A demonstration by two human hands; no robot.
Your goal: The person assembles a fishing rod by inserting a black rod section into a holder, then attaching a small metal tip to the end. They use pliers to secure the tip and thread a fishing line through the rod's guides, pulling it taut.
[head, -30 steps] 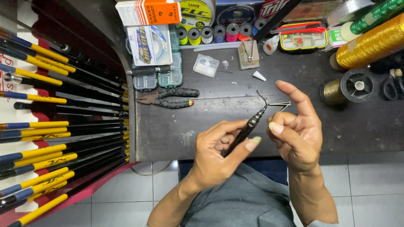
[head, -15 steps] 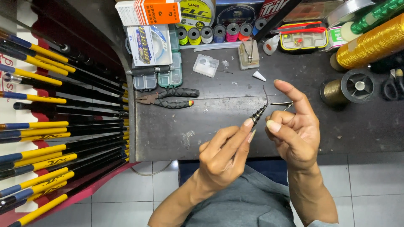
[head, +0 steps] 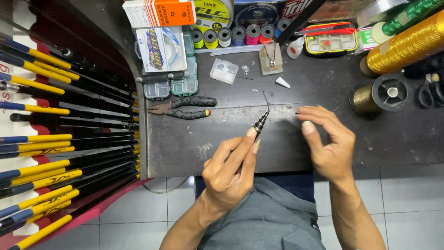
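Observation:
My left hand [head: 230, 172] pinches a thin black rod tip [head: 261, 121] with ridged bands, and a short curved black cord sticks up from its end. My right hand [head: 326, 143] hovers just to the right above the dark workbench [head: 185, 148]. Its thumb and fingertips come together around something tiny and dark near the index fingertip; what it is I cannot make out. A fine line seems to run between the two hands.
Black-handled pliers [head: 185, 107] lie left of the hands. Small clear tackle boxes [head: 172, 86], thread spools [head: 231, 35], a gold thread cone [head: 407, 45], a bronze spool [head: 379, 96] and scissors [head: 431, 91] crowd the back. Yellow-and-black rods [head: 60, 139] fill a rack at left.
The hands have drawn apart: my right hand moved right and lowered toward the bench, away from the rod tip. My left hand raised and straightened the rod tip.

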